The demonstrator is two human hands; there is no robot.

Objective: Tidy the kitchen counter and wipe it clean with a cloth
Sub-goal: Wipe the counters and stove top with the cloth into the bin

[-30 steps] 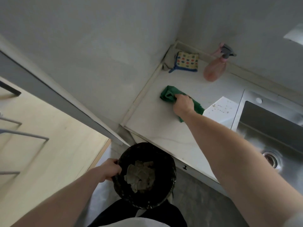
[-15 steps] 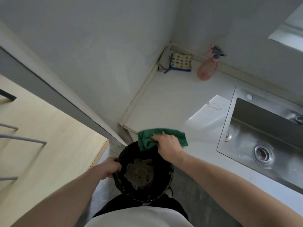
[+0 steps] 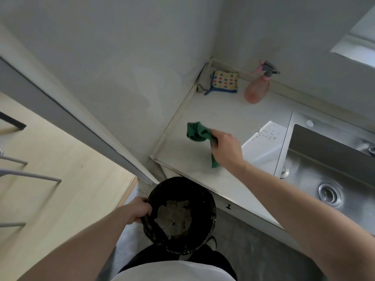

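The right hand pinches the green cloth in a bunched grip near the middle of the frame, over the left part of the desk. Half a second ago this cloth was at the desk's near edge, right above the bin; now it is back up on the surface, further from the edge and nearer the side wall. That reads as one sweep ended at the bin and a new stroke starting. The left hand, lower centre, curls round the rim of the black bin and holds it just under the desk edge, as it did a second ago; crumpled paper lies inside. Small crumbs remain on the pale patch beside the sink at the right, so wiping looks unfinished. A spotted sponge and a pink spray bottle stand at the back corner, upper right of centre.
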